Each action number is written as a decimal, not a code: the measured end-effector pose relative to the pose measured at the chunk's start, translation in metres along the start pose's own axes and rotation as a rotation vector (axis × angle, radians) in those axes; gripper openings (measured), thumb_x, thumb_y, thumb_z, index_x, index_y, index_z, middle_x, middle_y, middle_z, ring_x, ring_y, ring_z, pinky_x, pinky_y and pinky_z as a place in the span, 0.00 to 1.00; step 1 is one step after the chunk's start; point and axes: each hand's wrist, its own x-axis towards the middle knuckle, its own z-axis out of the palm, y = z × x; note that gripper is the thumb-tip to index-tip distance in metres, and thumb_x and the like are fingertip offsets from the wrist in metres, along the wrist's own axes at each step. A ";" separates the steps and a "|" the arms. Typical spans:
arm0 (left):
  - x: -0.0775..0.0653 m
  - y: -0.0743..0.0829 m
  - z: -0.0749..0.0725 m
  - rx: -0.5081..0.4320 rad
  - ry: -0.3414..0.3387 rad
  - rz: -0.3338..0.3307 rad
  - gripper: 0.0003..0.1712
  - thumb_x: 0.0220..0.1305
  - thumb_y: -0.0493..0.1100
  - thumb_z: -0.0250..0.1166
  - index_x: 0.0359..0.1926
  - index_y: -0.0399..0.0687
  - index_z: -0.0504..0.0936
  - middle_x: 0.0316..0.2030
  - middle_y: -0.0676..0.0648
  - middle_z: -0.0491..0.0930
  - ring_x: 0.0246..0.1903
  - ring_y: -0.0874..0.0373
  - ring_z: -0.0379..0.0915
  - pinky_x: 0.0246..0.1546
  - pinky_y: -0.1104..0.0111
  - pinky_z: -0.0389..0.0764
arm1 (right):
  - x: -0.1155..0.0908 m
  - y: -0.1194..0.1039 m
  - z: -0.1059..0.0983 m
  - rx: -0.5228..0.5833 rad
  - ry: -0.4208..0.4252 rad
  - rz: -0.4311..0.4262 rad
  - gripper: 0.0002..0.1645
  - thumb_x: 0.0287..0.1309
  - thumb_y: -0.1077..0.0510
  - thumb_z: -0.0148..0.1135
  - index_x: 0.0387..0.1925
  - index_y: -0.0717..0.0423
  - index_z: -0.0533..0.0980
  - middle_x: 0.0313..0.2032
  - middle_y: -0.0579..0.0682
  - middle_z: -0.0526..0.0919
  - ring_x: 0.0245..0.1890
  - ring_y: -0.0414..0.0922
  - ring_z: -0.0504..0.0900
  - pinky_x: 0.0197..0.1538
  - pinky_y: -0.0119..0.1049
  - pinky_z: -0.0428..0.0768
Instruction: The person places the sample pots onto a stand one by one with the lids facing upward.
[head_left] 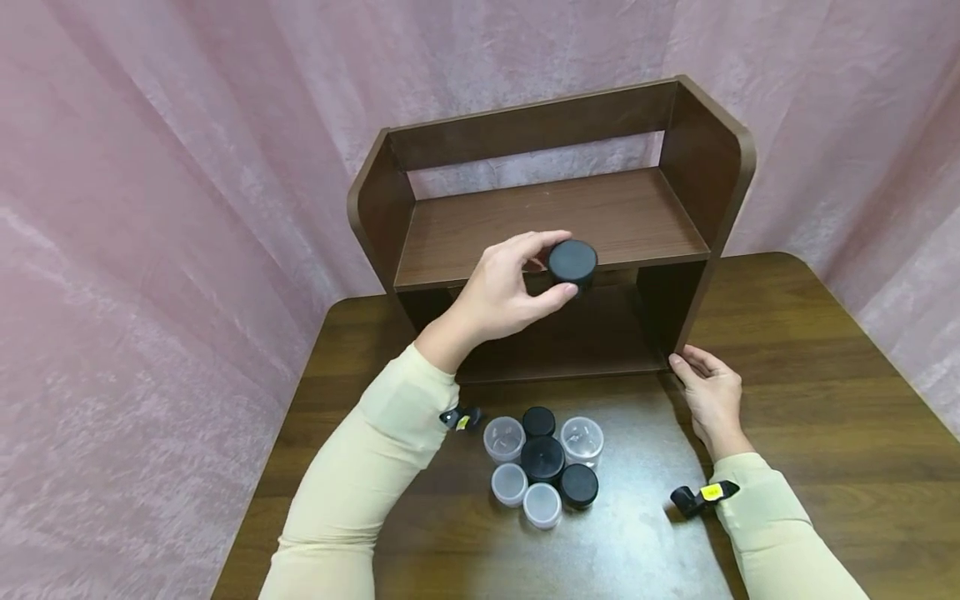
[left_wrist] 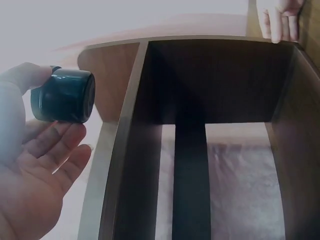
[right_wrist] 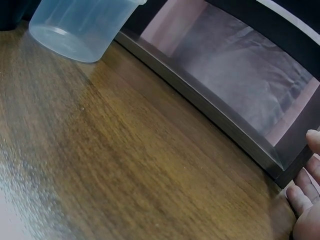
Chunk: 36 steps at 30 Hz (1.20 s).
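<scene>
My left hand (head_left: 502,287) pinches a small round black jar (head_left: 573,262) between thumb and fingers. The jar is held up in front of the upper board of a brown wooden desk shelf (head_left: 547,212). In the left wrist view the black jar (left_wrist: 64,95) appears tilted on its side, beside the shelf's front edge. My right hand (head_left: 712,398) grips the shelf's lower right front corner, thumb and fingers at the side panel's edge. The right wrist view shows these fingers (right_wrist: 299,200) around that corner.
Clustered on the wooden table (head_left: 795,400) before the shelf are several jars: black-lidded ones around a larger black jar (head_left: 542,458), and translucent plastic ones such as a clear jar (head_left: 582,438). A pink curtain (head_left: 187,208) hangs behind and beside the table.
</scene>
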 end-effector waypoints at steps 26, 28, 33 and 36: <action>0.135 -0.002 0.076 -0.102 -0.133 -0.408 0.34 0.62 0.52 0.66 0.68 0.52 0.68 0.46 0.56 0.80 0.42 0.70 0.74 0.41 0.84 0.71 | -0.002 0.001 -0.006 -0.064 0.010 -0.020 0.21 0.53 0.63 0.71 0.49 0.66 0.79 0.35 0.39 0.82 0.39 0.35 0.79 0.39 0.18 0.76; 0.137 -0.002 0.081 -0.075 -0.140 -0.447 0.35 0.62 0.54 0.65 0.69 0.55 0.67 0.46 0.58 0.79 0.43 0.71 0.73 0.42 0.83 0.71 | -0.003 0.002 -0.006 -0.063 0.004 -0.013 0.21 0.53 0.63 0.71 0.49 0.65 0.79 0.35 0.39 0.82 0.40 0.35 0.79 0.39 0.18 0.76; 0.136 -0.004 0.090 -0.048 -0.146 -0.489 0.36 0.63 0.55 0.64 0.70 0.59 0.64 0.48 0.59 0.77 0.45 0.71 0.72 0.43 0.83 0.70 | -0.006 0.003 -0.006 -0.063 0.000 -0.006 0.22 0.53 0.62 0.71 0.50 0.65 0.79 0.35 0.39 0.82 0.40 0.35 0.79 0.39 0.18 0.76; 0.134 -0.006 0.093 -0.045 -0.135 -0.487 0.36 0.63 0.55 0.64 0.71 0.59 0.63 0.50 0.59 0.77 0.46 0.71 0.72 0.44 0.83 0.70 | -0.009 0.003 -0.006 -0.062 0.003 -0.016 0.21 0.53 0.62 0.71 0.49 0.66 0.79 0.35 0.39 0.83 0.40 0.35 0.79 0.39 0.18 0.76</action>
